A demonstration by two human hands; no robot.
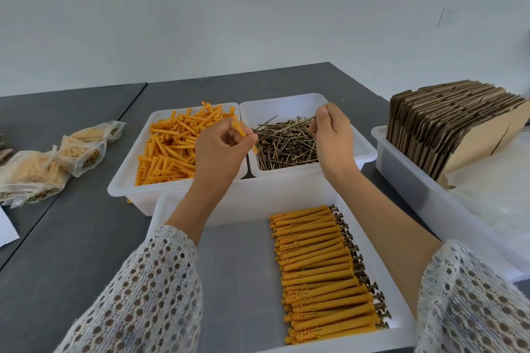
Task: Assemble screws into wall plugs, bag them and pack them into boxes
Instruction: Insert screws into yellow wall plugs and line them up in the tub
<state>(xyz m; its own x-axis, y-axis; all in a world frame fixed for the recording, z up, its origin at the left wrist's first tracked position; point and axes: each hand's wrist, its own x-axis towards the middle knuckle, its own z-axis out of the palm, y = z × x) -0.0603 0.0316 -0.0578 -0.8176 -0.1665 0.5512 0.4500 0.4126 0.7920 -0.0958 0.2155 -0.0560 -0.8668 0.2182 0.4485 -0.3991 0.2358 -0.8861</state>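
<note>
The left hand hovers over the gap between the two far bins, its fingers curled round a single orange wall plug that points up and away. The right hand hangs above the bin of screws, fingers pinched on one thin screw lifted just clear of the heap. To the left sits the bin of loose wall plugs. In the near tray lies a neat row of assembled plugs — screw heads all turned to the right. On the grey bench, at far left, rest several filled bags. At right a long bin holds flat cardboard boxes — standing on edge.
</note>
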